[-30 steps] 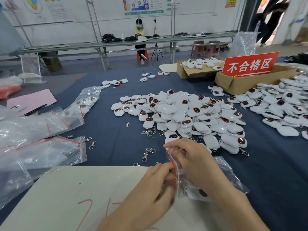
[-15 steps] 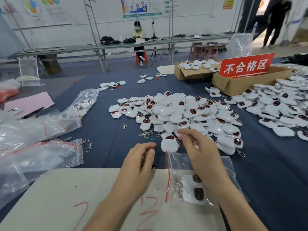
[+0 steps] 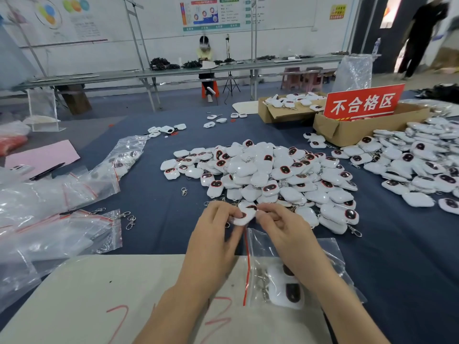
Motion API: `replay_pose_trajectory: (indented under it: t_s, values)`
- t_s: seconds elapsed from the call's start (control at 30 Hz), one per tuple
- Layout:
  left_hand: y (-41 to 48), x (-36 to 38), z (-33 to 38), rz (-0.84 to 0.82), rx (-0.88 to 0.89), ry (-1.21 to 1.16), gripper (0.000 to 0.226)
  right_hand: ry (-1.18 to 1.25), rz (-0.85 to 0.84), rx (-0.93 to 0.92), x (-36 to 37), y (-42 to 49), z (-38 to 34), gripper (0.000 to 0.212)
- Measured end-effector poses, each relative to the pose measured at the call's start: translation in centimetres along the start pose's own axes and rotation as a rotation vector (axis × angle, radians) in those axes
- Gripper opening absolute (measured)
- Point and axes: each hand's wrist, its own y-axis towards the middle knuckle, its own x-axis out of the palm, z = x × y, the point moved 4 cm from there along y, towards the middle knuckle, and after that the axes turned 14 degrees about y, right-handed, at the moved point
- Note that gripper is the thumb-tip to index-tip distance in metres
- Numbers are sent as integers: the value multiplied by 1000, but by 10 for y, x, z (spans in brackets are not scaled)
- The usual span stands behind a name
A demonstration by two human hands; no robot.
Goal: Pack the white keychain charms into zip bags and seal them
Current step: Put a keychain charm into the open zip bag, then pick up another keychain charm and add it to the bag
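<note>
Charm (image 3: 244, 218) (white, dark face) is pinched between both hands: left hand (image 3: 216, 234) grip closed on its left edge, right hand (image 3: 280, 229) grip on its right. Zip bag (image 3: 255, 256) with packed charms lies on the worktop (image 3: 397, 269) under the right wrist, pile (image 3: 273, 175) just beyond.

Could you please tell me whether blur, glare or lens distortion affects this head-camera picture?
Head view: the left hand and right hand, pinching a white plastic keychain charm, are slightly motion-blurred; white glare washes the clear plastic zip bags at left; wide-angle distortion splays the upright metal poles.
</note>
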Motion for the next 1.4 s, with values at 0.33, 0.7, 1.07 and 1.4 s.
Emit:
replay_pose_trajectory:
  t_s: [0.33, 0.7, 1.07, 1.4]
  values:
    - [-9, -3, 13, 62, -125, -384, 34, 525, 24, 91, 1, 2, -10, 32]
    - [-5, 1, 4, 8, -451, -779, 20, 357, -122, 48, 20, -4, -12, 28]
    - [-3, 3, 2, -63, -413, -729, 21, 290, -33, 35, 18, 0, 1, 17]
    - [-5, 1, 4, -55, -356, -623, 22, 352, -55, 48, 17, 0, -4, 11]
